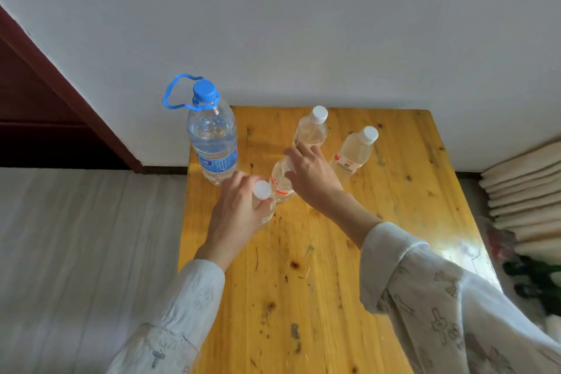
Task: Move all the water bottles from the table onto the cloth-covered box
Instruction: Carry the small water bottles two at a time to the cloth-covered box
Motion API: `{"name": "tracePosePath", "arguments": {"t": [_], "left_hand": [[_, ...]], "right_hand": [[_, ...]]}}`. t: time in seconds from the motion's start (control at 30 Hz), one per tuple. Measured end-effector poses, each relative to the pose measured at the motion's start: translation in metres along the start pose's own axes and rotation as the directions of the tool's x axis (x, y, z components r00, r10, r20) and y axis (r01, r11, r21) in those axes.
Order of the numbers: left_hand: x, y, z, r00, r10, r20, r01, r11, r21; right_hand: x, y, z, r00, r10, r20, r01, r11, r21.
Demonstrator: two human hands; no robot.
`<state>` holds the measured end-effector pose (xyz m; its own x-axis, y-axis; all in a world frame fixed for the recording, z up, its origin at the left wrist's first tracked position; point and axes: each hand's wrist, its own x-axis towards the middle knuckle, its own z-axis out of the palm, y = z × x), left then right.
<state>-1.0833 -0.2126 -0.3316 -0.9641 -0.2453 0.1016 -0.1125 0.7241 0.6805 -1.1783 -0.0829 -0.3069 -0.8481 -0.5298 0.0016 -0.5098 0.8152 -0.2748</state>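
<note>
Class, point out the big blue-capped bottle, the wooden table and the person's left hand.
Big bottle (212, 143): head view, on its clear body.
Table (334, 282): head view, on bare wood.
Left hand (235, 215): head view, on its back.

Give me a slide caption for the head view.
Both hands grip small water bottles on the wooden table; three more bottles stand behind.

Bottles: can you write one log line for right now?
left hand grips small bottle | right hand on second bottle | big bottle on table
</note>
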Motion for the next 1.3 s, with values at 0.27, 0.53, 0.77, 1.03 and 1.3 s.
{"name": "tracePosePath", "arguments": {"t": [0.27,0.53,0.77,1.03,1.3], "left_hand": [[-0.016,0.03,-0.005,0.992,-0.03,0.121,0.018,0.995,0.096],[-0.099,0.128,0.008,0.909,0.166,0.383,-0.179,0.984,-0.002],[-0.258,0.251,0.037,0.686,0.528,0.502,-0.495,0.843,-0.211],[-0.5,0.385,0.07,0.24,0.802,0.546,-0.711,0.528,-0.463],[-0.787,0.476,0.116,-0.361,0.786,0.502,-0.608,0.209,-0.766]], "right_hand": [[-0.08,0.022,-0.019,0.987,0.156,-0.045,-0.146,0.974,0.175],[-0.277,0.053,-0.065,0.861,0.489,-0.141,-0.45,0.861,0.237],[-0.523,0.04,-0.104,0.596,0.723,-0.348,-0.667,0.688,0.287],[-0.832,-0.036,-0.136,0.15,0.841,-0.519,-0.82,0.399,0.41],[-1.103,-0.143,-0.101,-0.429,0.787,-0.444,-0.774,-0.067,0.63]]}}
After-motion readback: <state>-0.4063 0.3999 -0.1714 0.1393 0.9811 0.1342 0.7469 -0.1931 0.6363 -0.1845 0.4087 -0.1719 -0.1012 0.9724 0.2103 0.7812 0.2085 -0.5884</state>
